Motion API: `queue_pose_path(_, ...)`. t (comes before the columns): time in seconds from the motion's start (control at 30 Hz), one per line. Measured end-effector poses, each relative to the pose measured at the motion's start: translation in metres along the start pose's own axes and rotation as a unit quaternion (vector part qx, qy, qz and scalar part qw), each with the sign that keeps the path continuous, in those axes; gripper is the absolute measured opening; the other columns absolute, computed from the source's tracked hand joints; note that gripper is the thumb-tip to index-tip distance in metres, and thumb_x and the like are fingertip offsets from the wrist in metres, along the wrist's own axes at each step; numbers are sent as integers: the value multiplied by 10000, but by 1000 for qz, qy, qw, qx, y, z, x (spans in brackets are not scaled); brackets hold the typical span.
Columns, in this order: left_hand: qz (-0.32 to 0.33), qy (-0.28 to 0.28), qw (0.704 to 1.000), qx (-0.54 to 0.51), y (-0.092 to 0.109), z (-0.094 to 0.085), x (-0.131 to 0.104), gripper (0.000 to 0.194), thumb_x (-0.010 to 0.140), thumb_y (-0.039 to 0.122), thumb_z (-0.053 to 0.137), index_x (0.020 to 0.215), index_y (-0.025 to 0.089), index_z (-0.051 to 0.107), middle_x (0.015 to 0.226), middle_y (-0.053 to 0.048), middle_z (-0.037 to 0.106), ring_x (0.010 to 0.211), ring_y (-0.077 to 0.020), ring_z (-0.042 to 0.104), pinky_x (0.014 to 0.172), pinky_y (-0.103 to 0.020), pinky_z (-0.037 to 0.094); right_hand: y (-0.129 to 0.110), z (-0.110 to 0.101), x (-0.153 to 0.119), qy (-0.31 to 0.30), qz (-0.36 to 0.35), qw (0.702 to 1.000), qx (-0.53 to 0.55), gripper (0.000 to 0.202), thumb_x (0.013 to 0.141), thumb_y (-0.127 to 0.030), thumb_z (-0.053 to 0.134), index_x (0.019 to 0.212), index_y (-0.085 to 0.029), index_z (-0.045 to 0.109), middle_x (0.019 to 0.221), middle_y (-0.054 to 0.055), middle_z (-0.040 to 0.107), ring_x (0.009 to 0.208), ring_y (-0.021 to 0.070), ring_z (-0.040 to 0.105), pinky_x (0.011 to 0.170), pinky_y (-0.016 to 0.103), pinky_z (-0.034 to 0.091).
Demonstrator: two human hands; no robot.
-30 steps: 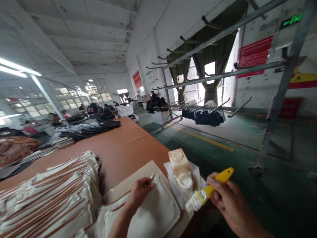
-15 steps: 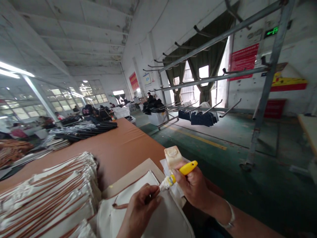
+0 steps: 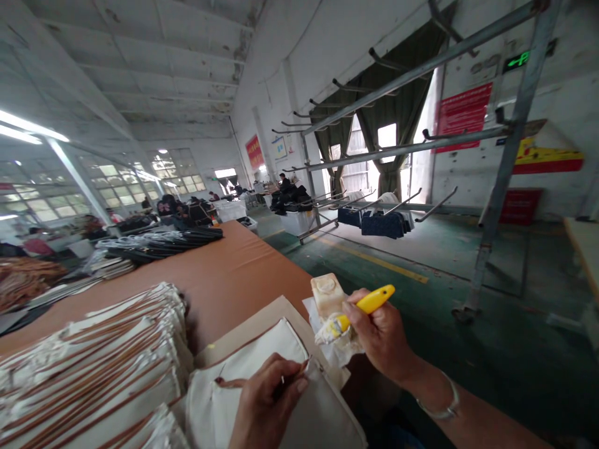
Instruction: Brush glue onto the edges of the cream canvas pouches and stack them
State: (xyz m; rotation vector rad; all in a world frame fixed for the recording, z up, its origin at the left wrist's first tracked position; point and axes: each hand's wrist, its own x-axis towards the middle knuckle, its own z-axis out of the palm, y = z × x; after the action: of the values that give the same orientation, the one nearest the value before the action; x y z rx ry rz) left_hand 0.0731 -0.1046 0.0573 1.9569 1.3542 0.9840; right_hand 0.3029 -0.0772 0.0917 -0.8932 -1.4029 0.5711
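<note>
My right hand [image 3: 381, 333] is closed on the handle of a yellow brush [image 3: 374, 300]. The brush's bristles, coated in white paste, are over white sheeting beside a cream-coloured block-like container [image 3: 328, 294]. My left hand [image 3: 271, 396] pinches the end of a thin brown strip [image 3: 299, 369] near the edge of a white fabric piece [image 3: 322, 405]. This piece has brown trim and lies on a beige board [image 3: 210, 357] at the table's near corner. A bracelet circles my right wrist.
A stack of white pieces with brown strips [image 3: 107, 368] lies left on the brown table [image 3: 234, 268]. Black items [image 3: 163, 244] lie farther back. A metal rack [image 3: 503, 162] holding dark blue pieces [image 3: 384, 224] stands right. Several people are in the background.
My right hand has moved the brush right and slightly up, away from the brown strip and toward the container. My left hand has shifted slightly right, still pinching the strip.
</note>
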Motion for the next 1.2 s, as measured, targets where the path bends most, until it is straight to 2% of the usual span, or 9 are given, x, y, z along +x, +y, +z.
queue_pose_path(0.07,32,30,998,39,2,5,-8,243,833,466,635,789,235,697,733,-18,636,635,-155,593,633,-247,457,0,-5,6,11,37,999,29,236,905,-370,548,754,-191,572,605,-34,481,547,114,431,540,248,354)
queue_pose_path(0.17,72,47,993,84,2,11,-16,233,844,451,621,747,249,684,688,-10,635,618,-151,604,674,-263,478,2,-3,9,-32,121,985,114,281,884,-424,573,738,-185,551,530,-70,387,482,87,340,474,232,290)
queue_pose_path(0.3,85,26,990,110,-2,10,-15,239,820,458,641,709,248,667,652,-6,630,570,-147,590,646,-275,481,7,6,4,-110,214,950,198,318,835,-455,617,706,-178,529,486,-88,362,426,60,281,414,211,208)
queue_pose_path(0.43,77,2,991,108,-5,6,-13,237,829,446,630,689,255,649,654,-5,646,580,-161,608,682,-313,482,7,-2,6,-172,240,928,226,313,810,-444,635,693,-173,532,460,-98,351,390,47,240,391,208,158)
queue_pose_path(0.6,77,0,993,87,-1,7,-14,244,846,448,617,729,236,643,684,-21,640,599,-159,599,606,-289,433,3,-7,12,-81,230,941,233,316,821,-444,620,691,-182,501,454,-112,297,387,45,202,392,218,122)
queue_pose_path(0.8,48,10,996,74,-4,1,-8,206,839,396,643,720,227,649,704,-5,651,633,-152,598,647,-275,437,8,1,-1,-122,257,923,260,291,800,-412,656,700,-176,518,461,-108,347,389,37,237,398,201,163)
queue_pose_path(1.0,44,71,993,-81,19,-37,35,184,786,337,730,748,190,627,709,22,617,670,-126,551,608,-209,420,0,-29,15,56,238,902,356,263,784,-334,677,648,-188,506,439,-107,322,360,36,204,348,183,163)
queue_pose_path(1.13,108,101,955,-258,50,-76,52,196,753,302,786,804,199,628,763,33,611,667,-105,540,581,-180,421,-13,-51,25,87,208,882,413,274,809,-279,640,592,-186,501,471,-90,329,363,39,190,330,178,188)
queue_pose_path(1.2,126,75,948,-283,50,-98,46,220,745,361,789,771,198,643,734,26,600,665,-117,546,596,-196,446,-15,-58,26,96,193,881,422,279,816,-269,624,577,-182,511,476,-81,343,358,38,196,320,177,188)
